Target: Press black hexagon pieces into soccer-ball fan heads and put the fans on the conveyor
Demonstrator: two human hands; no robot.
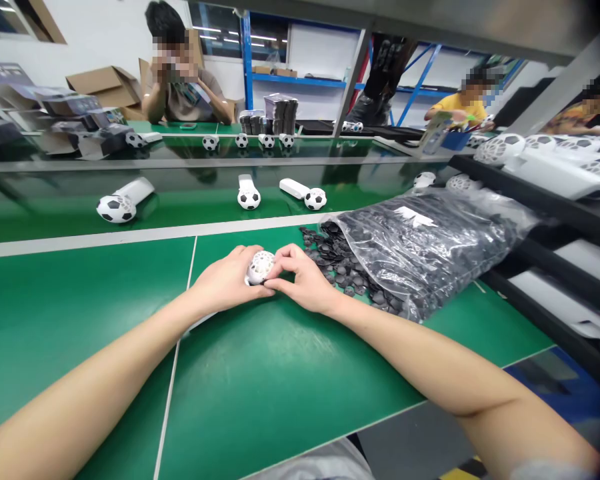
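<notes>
A white football-patterned piece with a lattice surface is held over the green table, near the middle of the view. My left hand is wrapped round it from the left, and a white part shows below that wrist. At its right side my right hand has thumb and forefinger brought together against it; whatever lies between those fingertips is too small to make out. Just right of this hand, small black pieces are heaped at the mouth of a clear plastic bag.
Beyond the white strip, finished-looking football pieces lie on a green belt. Black trays with white parts stand at the right. A person sits across at the back left, with others further right.
</notes>
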